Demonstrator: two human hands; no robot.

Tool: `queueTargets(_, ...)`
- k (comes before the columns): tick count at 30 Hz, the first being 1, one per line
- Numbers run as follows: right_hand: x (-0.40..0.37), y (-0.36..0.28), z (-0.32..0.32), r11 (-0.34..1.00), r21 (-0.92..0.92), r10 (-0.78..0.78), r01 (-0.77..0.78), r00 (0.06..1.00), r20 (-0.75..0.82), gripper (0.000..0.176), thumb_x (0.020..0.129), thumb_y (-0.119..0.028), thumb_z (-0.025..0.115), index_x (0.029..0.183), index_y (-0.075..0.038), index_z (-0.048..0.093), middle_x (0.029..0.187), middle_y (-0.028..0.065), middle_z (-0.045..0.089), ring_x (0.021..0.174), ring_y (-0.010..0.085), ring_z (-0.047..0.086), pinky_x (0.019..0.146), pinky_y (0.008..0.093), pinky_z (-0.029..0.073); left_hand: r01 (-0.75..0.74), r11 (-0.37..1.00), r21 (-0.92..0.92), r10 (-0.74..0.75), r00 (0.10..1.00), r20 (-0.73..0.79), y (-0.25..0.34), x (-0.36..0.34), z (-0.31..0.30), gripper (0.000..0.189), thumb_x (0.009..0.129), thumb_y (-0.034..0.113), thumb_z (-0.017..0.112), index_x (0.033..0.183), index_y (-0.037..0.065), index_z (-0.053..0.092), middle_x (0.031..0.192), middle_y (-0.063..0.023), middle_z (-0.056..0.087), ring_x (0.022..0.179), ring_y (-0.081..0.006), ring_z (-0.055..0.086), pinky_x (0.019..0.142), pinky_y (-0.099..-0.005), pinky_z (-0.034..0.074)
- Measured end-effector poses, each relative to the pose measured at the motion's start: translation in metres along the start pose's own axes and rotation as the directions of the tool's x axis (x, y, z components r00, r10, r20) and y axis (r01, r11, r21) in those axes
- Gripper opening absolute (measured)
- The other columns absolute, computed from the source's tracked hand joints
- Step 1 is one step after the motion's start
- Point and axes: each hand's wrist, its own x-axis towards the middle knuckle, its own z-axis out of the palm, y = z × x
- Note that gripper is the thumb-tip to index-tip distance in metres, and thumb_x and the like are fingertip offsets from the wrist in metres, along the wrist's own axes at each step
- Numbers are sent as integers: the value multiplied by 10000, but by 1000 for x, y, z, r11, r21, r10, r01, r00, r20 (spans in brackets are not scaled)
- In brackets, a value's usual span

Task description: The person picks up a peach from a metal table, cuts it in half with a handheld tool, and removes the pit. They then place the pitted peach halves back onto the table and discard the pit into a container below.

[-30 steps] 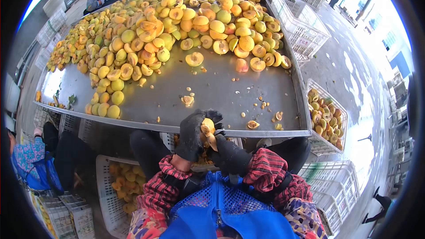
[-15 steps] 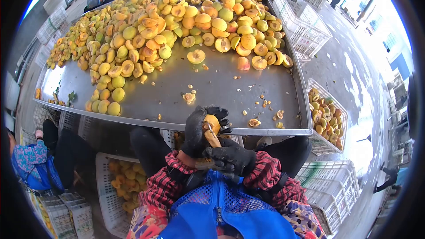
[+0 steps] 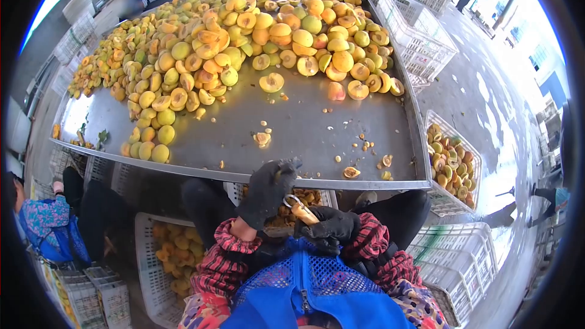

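My left hand [image 3: 268,190], in a dark glove, is raised at the table's near edge with its fingers curled; whether anything is inside them is hidden. My right hand [image 3: 329,226], also gloved, is closed on a ring-ended tool with a light wooden handle [image 3: 304,213]. The metal ring points up and left, close beside my left hand. Beyond them, halved yellow-orange fruit [image 3: 207,42] is heaped on the metal table [image 3: 244,122]. Small pits and a fruit piece [image 3: 262,139] lie on its near part.
Below my hands is a crate of fruit pieces [image 3: 286,200]. Other fruit crates stand at the right [image 3: 452,164] and lower left [image 3: 173,256]. A white crate [image 3: 454,256] is at lower right. Co-workers sit at the far side and the left [image 3: 52,222].
The fruit that was in my left hand no longer shows. My left hand has moved slightly up and away from the tool. My right hand has shifted slightly right and down with the tool.
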Motion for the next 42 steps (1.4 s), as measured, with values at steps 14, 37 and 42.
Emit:
queueTargets(14,-8,31,-31,982,-103,136,-160,968,-210,365,868,-289,621,1070,-24,474,570,24,485,356,96,447,314,232,375,407,862,300,-127,748,-651,21,-147,-178,253,815,156,635,1039,39,625,864,-90,658,784,-193,631,724,-298,496)
queueTargets(37,-32,-12,-46,992,-14,110,-125,915,-389,366,908,-194,580,1221,-27,488,878,13,565,763,86,552,654,244,463,80,791,607,-124,992,31,-51,276,-68,419,705,185,717,1061,7,585,965,-139,655,870,-257,638,754,-342,511)
queueTargets(42,-20,-44,-30,965,-219,-231,143,860,-455,276,927,-212,539,1134,-36,486,754,-3,517,606,73,534,540,244,467,249,859,-448,-179,965,191,-19,168,-52,425,733,67,648,1130,27,503,1001,-140,602,870,-250,616,763,-396,557)
